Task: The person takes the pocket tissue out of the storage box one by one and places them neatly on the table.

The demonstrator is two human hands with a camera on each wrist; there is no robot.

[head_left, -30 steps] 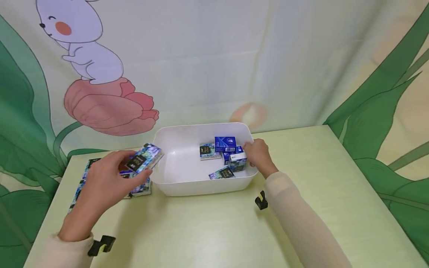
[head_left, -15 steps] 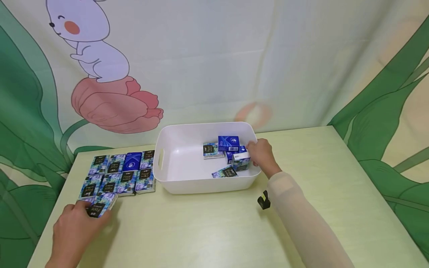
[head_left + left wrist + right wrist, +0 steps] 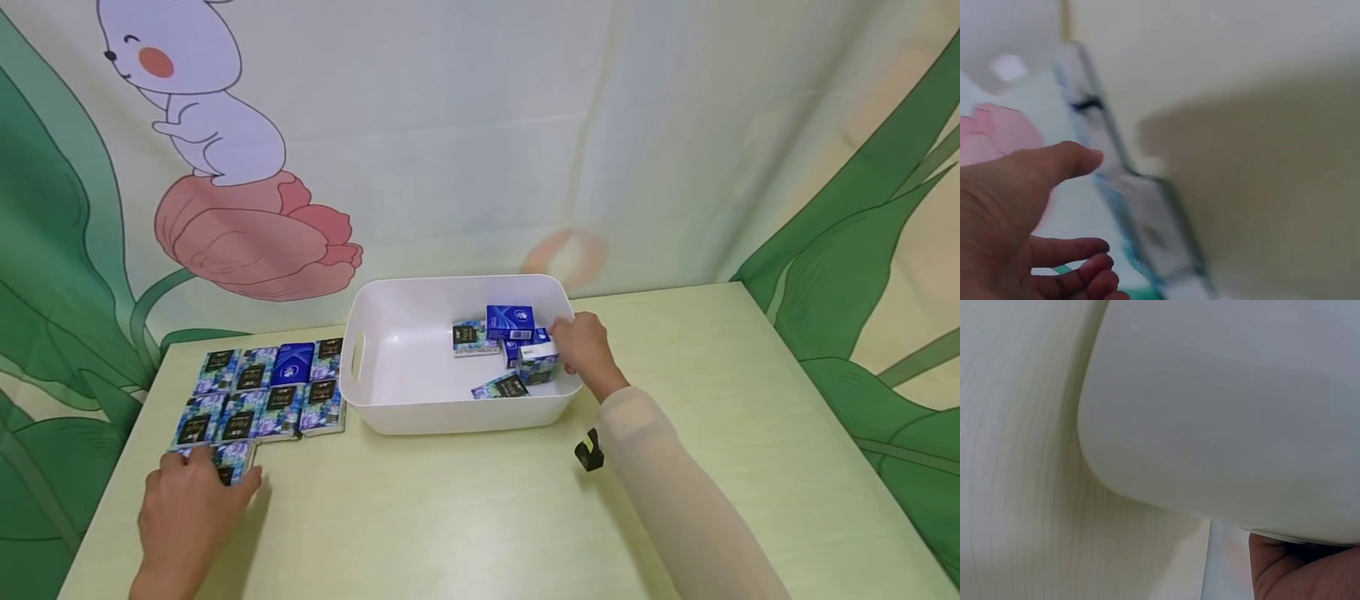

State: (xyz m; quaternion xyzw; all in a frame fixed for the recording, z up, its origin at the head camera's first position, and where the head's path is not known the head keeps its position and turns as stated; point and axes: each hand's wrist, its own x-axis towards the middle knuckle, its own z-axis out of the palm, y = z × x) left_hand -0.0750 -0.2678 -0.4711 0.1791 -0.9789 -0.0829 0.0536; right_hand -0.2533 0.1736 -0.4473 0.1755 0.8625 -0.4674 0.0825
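Observation:
At the table's left, my left hand (image 3: 186,517) is over a flowered pocket tissue pack (image 3: 237,458), which lies at the near side of the laid-out packs (image 3: 242,414). The left wrist view is blurred; there the thumb and fingers of the left hand (image 3: 1004,200) stand apart, with nothing between them. A white plastic bin (image 3: 457,419) stands mid-table. My right hand (image 3: 585,352) grips the bin's right end, fingers at the rim. In the right wrist view, only part of that hand (image 3: 1310,575) shows beneath the bin's wall (image 3: 1222,425).
Several tissue packs lie in the right part of the bin, including a blue one (image 3: 510,322) on top of others. A blue pack (image 3: 292,364) sits among the flowered ones in the rows. Behind the table (image 3: 465,517) hangs a printed curtain (image 3: 465,142).
My left hand has carried a flowered tissue pack from beside the bin to the near left, set it down below the rows and loosened its fingers. The right hand keeps its grip.

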